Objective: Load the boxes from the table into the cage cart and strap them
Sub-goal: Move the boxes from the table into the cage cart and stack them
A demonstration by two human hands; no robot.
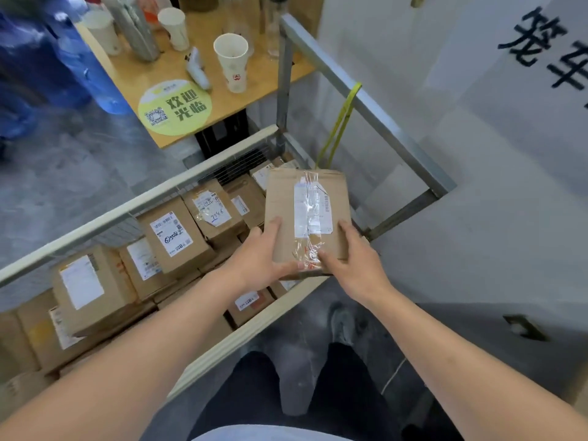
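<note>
Both forearms reach fwd from the bottom edge, converging over the cage cart (140, 203), which runs diag. across the view, metal rails w/ mesh sides. Cart floor is packed w/ cardboard boxes (176, 237), labels up, in rows along the far rail. Beyond it a wooden table (127, 87) carries paper cups (231, 60) and a round yellow sticker (175, 106). A yellow strap (342, 122) hangs from the cart's right rail.

Held box (307, 214) sits flat above the cart's near-right corner, over the loaded boxes, taped label facing up.

Left hand (265, 254) grips the box's near-left corner: thumb on top, fingers wrapped along the near edge. Right hand (351, 257) holds the near-right corner, thumb laid over the taped top, other fingers hidden under/behind the box.
</note>
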